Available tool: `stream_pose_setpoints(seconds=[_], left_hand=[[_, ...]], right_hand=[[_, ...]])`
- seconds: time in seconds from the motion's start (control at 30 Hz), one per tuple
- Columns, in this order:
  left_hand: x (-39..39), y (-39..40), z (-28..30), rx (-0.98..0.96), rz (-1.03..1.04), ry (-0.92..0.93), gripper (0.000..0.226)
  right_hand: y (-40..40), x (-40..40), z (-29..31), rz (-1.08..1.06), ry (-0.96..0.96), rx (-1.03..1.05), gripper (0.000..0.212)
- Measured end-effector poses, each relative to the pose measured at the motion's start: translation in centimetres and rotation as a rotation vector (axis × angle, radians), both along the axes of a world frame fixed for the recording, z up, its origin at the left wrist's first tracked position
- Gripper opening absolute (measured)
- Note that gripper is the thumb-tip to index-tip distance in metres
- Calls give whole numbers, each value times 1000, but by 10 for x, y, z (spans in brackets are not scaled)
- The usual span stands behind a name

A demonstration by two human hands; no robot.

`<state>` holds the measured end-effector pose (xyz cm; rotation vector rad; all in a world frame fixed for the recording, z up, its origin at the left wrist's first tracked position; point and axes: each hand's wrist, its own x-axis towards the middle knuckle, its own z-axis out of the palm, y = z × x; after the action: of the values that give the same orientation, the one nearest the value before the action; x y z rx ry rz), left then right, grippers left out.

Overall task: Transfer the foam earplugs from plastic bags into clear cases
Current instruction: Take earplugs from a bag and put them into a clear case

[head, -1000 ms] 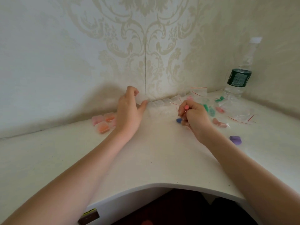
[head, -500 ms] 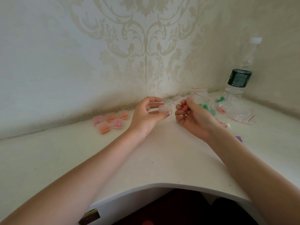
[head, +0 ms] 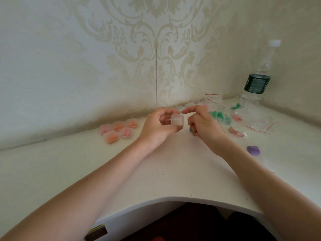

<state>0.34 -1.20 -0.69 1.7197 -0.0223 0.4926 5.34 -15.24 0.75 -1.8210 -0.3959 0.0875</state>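
Pinching an empty clear case (head: 177, 120), the left hand (head: 159, 126) holds it up. The right hand (head: 202, 123), fingers curled round earplugs, seemingly pries its lid; next, insert them

We count five filled cases (head: 118, 130) in a cluster on the left of the desk (head: 52, 171): two hold orange earplugs and three hold pink ones. One empty clear case (head: 177, 120) sits between the fingers of the left hand (head: 159, 127), and we see two hands in all, with the right hand (head: 202, 125) just beside it. A row of more empty cases (head: 192, 103) lies along the wall, too blurred for us to count. We count one pair of purple earplugs (head: 253, 150), one water bottle (head: 257, 80), and several plastic bags (head: 250, 117) whose number we cannot tell, some with green earplugs (head: 219, 115) inside.
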Motion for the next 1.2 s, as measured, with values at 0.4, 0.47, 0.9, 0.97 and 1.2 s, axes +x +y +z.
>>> stream_pose_setpoints(seconds=[0.4,0.47,0.9,0.97,1.2], left_hand=[[-5,-3,-2,662,172,-259,37],[-6,-4,1,489,104,-190,40],[-3,7,7,-462,-263,236,9],[-3,8,9,-491,-278,240,19],[-5,10,13,-730,-360,340,13]], right_hand=[[2,-6,-3,53,-106,-222,37],[0,-4,-3,47,-141,-197,31],[-5,-8,2,81,-428,-147,31],[-5,-7,2,76,-417,-126,30],[-8,-7,1,66,-468,-163,28]])
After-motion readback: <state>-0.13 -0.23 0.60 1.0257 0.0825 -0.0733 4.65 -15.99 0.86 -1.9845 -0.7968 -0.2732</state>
